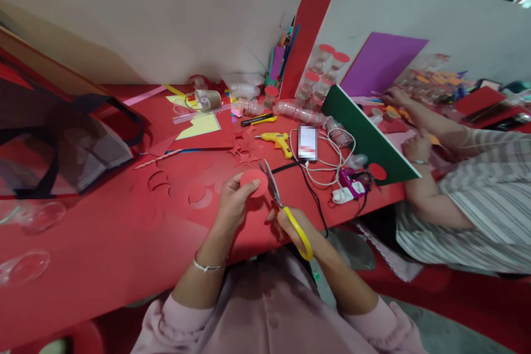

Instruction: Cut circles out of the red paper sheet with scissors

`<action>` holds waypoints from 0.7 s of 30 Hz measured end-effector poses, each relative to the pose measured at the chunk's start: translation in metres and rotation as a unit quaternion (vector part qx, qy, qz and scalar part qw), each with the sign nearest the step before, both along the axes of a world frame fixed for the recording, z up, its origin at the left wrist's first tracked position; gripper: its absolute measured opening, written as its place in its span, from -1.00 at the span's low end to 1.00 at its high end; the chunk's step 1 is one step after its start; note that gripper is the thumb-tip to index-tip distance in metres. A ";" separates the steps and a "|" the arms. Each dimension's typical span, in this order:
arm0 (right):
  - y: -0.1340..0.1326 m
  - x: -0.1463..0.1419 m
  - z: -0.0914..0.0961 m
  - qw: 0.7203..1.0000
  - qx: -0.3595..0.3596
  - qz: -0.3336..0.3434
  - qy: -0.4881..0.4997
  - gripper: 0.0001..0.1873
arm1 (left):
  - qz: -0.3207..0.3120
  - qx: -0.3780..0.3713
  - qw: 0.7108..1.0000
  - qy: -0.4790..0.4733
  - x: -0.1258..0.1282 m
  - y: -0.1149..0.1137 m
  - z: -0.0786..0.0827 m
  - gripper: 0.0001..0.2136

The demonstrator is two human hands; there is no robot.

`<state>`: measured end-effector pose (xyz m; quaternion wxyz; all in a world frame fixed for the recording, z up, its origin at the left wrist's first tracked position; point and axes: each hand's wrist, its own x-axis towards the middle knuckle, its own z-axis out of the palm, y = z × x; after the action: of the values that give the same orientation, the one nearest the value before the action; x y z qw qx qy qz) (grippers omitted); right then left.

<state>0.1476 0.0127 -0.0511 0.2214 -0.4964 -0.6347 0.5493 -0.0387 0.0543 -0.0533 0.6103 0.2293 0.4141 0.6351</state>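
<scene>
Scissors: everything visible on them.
The scissors have slim, silvery blades that look like metal and a bright yellow handle that looks like plastic. The right hand holds them by the handle, hiding part of it. The blades stand slightly apart, pointing away from the wearer and a little to the left. They are above the red table, right beside the edge of the red disc in the left hand; whether they touch it, I can't tell.

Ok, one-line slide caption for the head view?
Left hand pinches a red disc beside yellow-handled scissors in the right hand, above a red table.
</scene>
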 end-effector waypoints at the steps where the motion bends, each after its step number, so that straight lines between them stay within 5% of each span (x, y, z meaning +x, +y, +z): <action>1: -0.001 -0.001 0.002 1.000 -0.008 -0.002 0.000 -0.06 | -0.006 -0.001 1.000 0.001 0.001 -0.001 0.000 -0.84; 21: -0.006 -0.002 0.002 1.000 -0.013 -0.009 0.015 -0.10 | -0.028 0.003 0.999 0.025 0.000 -0.001 -0.003 -0.86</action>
<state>0.1456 0.0066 -0.0491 0.2298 -0.4965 -0.6195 0.5630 -0.0391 0.0537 -0.0564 0.6167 0.2584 0.4205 0.6133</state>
